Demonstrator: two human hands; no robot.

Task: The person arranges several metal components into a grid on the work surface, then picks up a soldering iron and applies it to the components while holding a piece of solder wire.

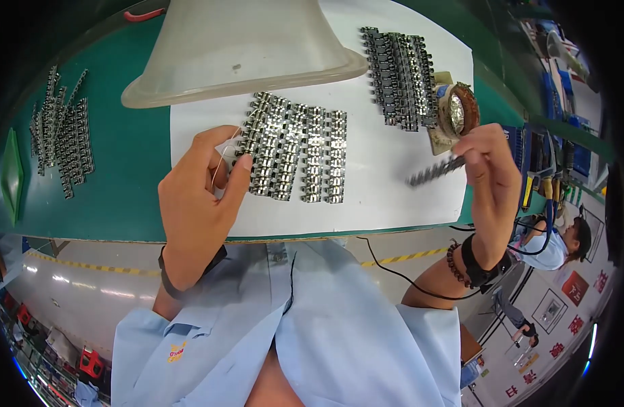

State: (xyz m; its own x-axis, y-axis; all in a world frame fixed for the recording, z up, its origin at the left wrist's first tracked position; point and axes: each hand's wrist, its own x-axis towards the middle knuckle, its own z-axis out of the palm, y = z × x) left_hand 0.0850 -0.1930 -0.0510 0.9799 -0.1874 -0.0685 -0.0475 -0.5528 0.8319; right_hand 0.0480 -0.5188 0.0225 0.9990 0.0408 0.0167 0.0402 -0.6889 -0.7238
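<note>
Several shiny metal watch bands (315, 156) lie side by side in a row on a white sheet. At the row's left end, my left hand (203, 183) pinches the edge of the leftmost watch band (257, 125) between thumb and fingers. A thin pale loop, perhaps thread or wire, shows at those fingers. My right hand (491, 166) is raised at the sheet's right side, closed on one end of a dark watch band (434, 172). That band points left, blurred, apart from the row.
A translucent hood (244, 54) hangs over the row's far side. More watch bands (400, 81) lie at the far right, beside a round foil-centred item (456, 112). Another pile (61, 136) and a green tray (12, 176) are on the green mat at left. A black cord (393, 275) runs to my right wrist.
</note>
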